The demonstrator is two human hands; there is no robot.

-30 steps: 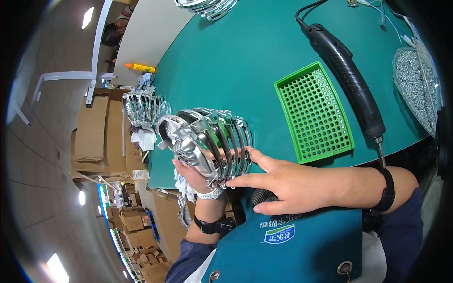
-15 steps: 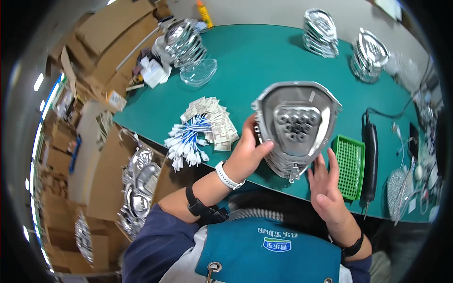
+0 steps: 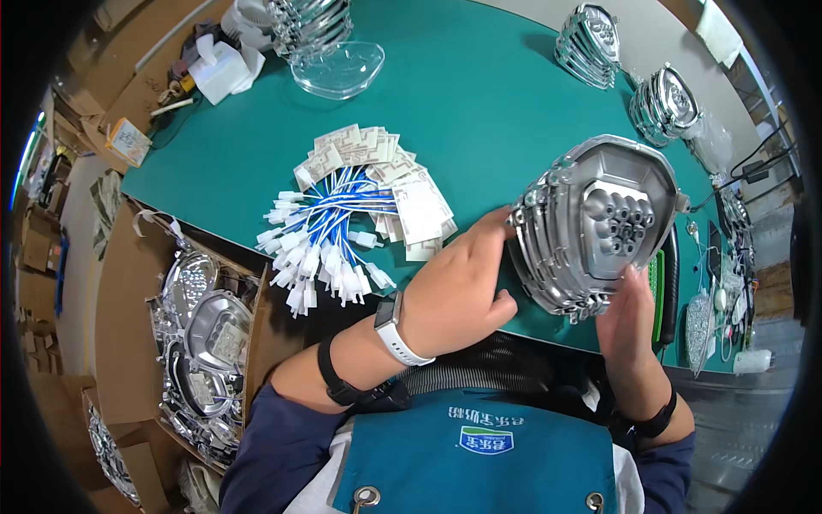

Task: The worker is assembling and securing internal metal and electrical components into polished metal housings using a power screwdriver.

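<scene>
A tall stack of silver lamp housings [image 3: 629, 218] stands on the right of the table, between my two hands. The top housing has a cluster of round raised nubs in its recess. My left hand [image 3: 458, 291] is at the left side of the stack, fingers stretched toward it and thumb apart. Its fingertips are partly hidden by the stack. My right hand [image 3: 628, 321] grips the near right rim of the stack, with some of its fingers out of sight. Left of the stack, pale flat boards [image 3: 421, 210] lie fanned out, with blue-and-white wires [image 3: 342, 201] and white connectors [image 3: 317, 257].
More housing stacks stand at the back: one left [image 3: 312, 26], two right [image 3: 591, 43]. A clear cover [image 3: 338, 73] lies by the left one. Behind my right hand are a green basket [image 3: 657, 291] and a black rod-shaped tool [image 3: 670, 291]. A carton [image 3: 128, 343] holds shiny housings.
The housing stack has shifted right, now covering much of the green basket. My left thumb has come off its rim, and my right hand has moved up against it. The view has moved too.
</scene>
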